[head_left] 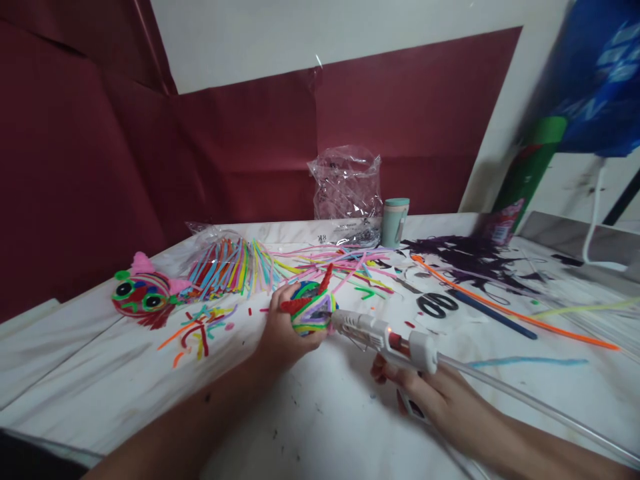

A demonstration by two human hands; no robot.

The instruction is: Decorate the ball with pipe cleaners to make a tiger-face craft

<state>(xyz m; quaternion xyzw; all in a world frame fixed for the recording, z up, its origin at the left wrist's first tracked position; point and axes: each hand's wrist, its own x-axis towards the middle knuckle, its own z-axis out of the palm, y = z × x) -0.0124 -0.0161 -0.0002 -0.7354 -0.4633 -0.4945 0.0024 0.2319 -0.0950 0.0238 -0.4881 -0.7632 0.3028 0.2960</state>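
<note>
The left hand [283, 327] has its grip clamped round one ball [311, 308] of wound pipe cleaners near the middle of the desk [100, 373]. At four o'clock from it, the right hand [440, 400] has its grip closed on one white glue gun [380, 332], whose nozzle meets the ball, though the contact is blurred. Outward lie one clear glue stick [525, 400] trailing toward four o'clock and cut off at the frame edge, one big-eyed face [143, 297] at nine o'clock, one pair of scissors [437, 305] at three o'clock and one teal cup [395, 222] at one o'clock; the loose pipe cleaners [225, 267] at eleven o'clock are too tangled to count.
</note>
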